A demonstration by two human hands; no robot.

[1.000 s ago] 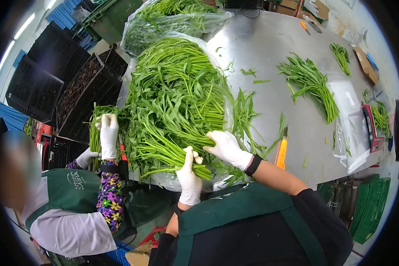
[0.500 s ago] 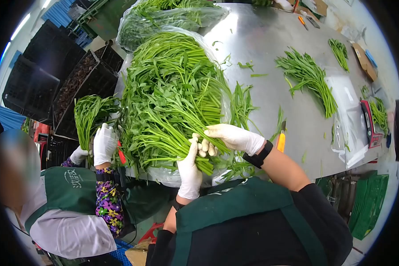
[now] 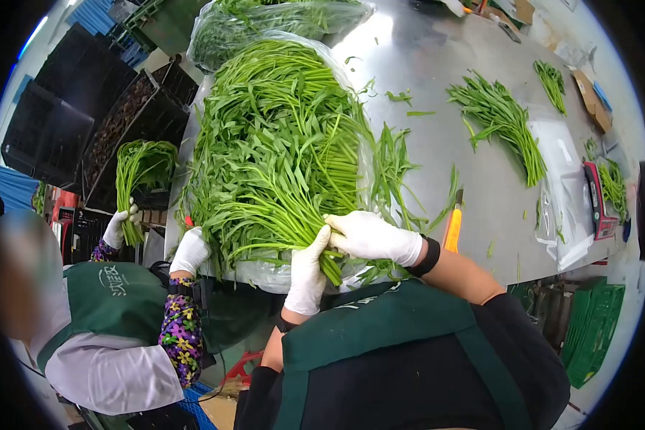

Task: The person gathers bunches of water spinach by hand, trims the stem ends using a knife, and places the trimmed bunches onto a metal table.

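A bunch of water spinach [image 3: 294, 216] lies between my hands, its cut stem ends pointing toward me. My gloved left hand [image 3: 308, 278] is wrapped round the stems near the lower end. Closed on the same stems from the right is my gloved right hand [image 3: 374, 237], thumb on top and touching the left; its other fingers are partly hidden. Under and beyond the bunch spreads a large heap of water spinach [image 3: 279, 93] in a clear plastic bag [image 3: 261, 276].
A yellow-handled knife [image 3: 453, 228] lies right of my right hand. Farther right are a loose bunch [image 3: 502, 122], plastic bags [image 3: 559, 161] and a red scale [image 3: 598, 204]. At left, a co-worker's hand [image 3: 118, 229] holds another bunch; the other hand [image 3: 190, 252] grips something red.
My right hand has closed in against the stems, and the bunch looks more tightly gathered. The co-worker's hands have moved apart, one carrying greens left, the other nearer the heap.
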